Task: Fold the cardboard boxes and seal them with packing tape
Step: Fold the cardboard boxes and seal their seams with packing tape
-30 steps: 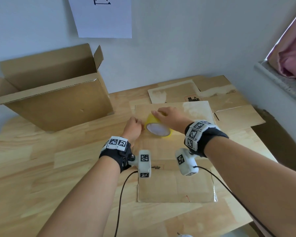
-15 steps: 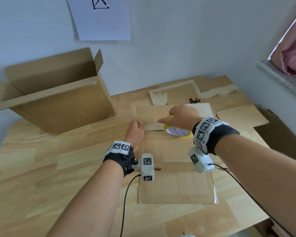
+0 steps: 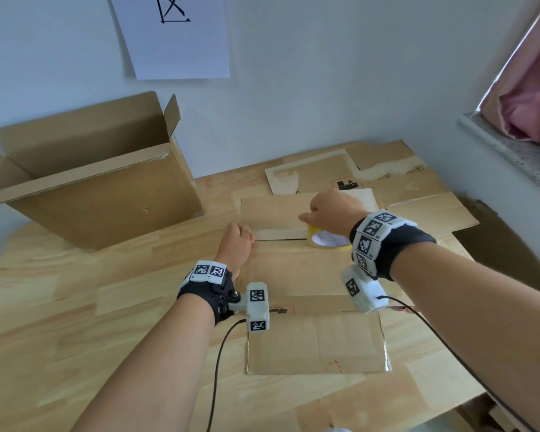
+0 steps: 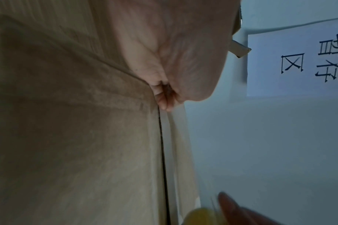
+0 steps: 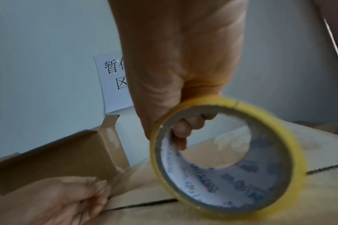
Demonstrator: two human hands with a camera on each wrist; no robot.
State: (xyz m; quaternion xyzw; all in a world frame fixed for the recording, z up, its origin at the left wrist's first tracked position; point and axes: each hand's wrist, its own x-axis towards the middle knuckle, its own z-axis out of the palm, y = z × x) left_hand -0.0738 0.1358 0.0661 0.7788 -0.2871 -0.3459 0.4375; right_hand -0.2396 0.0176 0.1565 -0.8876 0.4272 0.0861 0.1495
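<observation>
A closed cardboard box (image 3: 296,275) lies in the middle of the table with a dark seam (image 4: 163,152) between its two flaps. My left hand (image 3: 236,241) sits at the seam's left end, fingers curled, pinching the end of a clear tape strip (image 3: 278,234) against the box edge. My right hand (image 3: 334,207) grips a yellow tape roll (image 3: 326,240) with fingers hooked through its core (image 5: 212,187). The roll stands on edge on the seam, right of the middle. The tape strip stretches between both hands.
An open cardboard box (image 3: 106,198) stands at the back left of the wooden table (image 3: 60,322). Flattened cardboard sheets (image 3: 412,188) lie at the back right. A paper sign (image 3: 175,35) hangs on the wall. A grey window sill (image 3: 512,151) juts in at right.
My right hand has drawn the tape roll rightward along the seam, laying out more tape. My left hand has stayed at the seam's left end.
</observation>
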